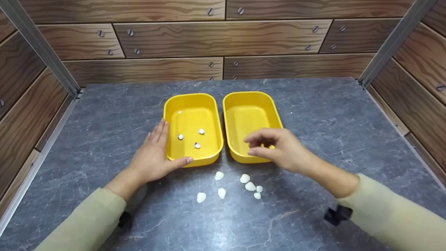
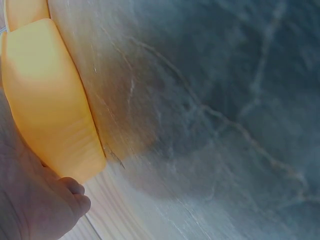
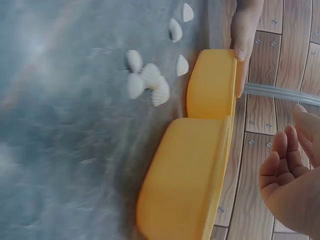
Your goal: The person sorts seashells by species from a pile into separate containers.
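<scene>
My left hand (image 1: 150, 161) rests against the left yellow tray (image 1: 193, 164), fingers straight along its side wall and thumb on the front rim. Three small shiny silver-white pieces (image 1: 197, 145) lie on that tray's floor. Over the near right corner of the right yellow tray (image 1: 251, 94) hovers my right hand (image 1: 284, 150). Its fingers are loosely bent, with a gap between thumb and index finger and nothing visible between them. In the right wrist view this hand (image 3: 292, 175) is above the tray rims. Several white seashells (image 1: 250, 186) lie on the table in front of the trays.
The trays stand side by side on a dark grey marbled table (image 1: 115, 115), a narrow gap between them. Wood-patterned panels (image 1: 223, 38) rise behind and at both sides, with metal posts (image 1: 390, 45) at the back corners.
</scene>
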`<state>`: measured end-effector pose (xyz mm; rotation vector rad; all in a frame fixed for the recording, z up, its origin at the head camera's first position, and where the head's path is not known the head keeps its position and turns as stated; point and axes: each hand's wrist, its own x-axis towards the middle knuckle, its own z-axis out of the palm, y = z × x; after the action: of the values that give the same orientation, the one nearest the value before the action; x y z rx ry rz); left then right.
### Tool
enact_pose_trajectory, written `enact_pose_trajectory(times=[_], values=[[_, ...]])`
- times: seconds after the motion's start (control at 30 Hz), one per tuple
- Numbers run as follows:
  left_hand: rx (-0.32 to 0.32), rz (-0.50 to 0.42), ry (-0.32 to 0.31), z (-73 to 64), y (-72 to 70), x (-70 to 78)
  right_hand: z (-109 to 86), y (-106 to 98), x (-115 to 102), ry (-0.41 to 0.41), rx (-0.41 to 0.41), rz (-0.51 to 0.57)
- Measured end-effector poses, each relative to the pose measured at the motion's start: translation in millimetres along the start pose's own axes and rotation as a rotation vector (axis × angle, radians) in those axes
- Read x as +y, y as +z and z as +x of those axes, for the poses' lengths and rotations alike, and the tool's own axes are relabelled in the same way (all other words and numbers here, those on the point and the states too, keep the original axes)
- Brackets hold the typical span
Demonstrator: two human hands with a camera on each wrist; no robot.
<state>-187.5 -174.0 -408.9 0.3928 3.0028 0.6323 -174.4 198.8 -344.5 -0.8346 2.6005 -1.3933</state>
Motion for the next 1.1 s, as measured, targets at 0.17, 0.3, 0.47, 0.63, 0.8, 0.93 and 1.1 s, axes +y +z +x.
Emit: enact_pose_trajectory(times=[0.17,0.3,0.47,0.63,0.8,0.93,1.1], values=[[-0.002,0.0,0.003,-0.4,0.8,-0.4,-26.0,-2.9,12.2,0.035,-0.052,0.019],[-0.004,-0.001,0.0,-0.6,0.6,-0.3,-44.6,4.0,25.6,0.046,-0.112,0.023],[-0.005,-0.004,-0.001,-0.3,1.1,-0.6,-60.6,15.4,47.6,0.02,-0.138,0.008],[0.0,0.0,0.0,0.0,1.7,-1.0,-67.2,22.5,64.0,-0.03,-0.151,0.042],[-0.003,0.002,-0.004,-0.2,1.7,-1.0,-66.8,24.8,71.7,-0.041,-0.164,0.012],[-0.005,0.002,-0.005,0.0,1.7,-0.6,-64.9,24.9,74.9,-0.043,-0.189,-0.028],[-0.004,0.002,0.0,1.1,1.3,0.1,-63.2,25.4,77.1,-0.043,-0.215,-0.084]])
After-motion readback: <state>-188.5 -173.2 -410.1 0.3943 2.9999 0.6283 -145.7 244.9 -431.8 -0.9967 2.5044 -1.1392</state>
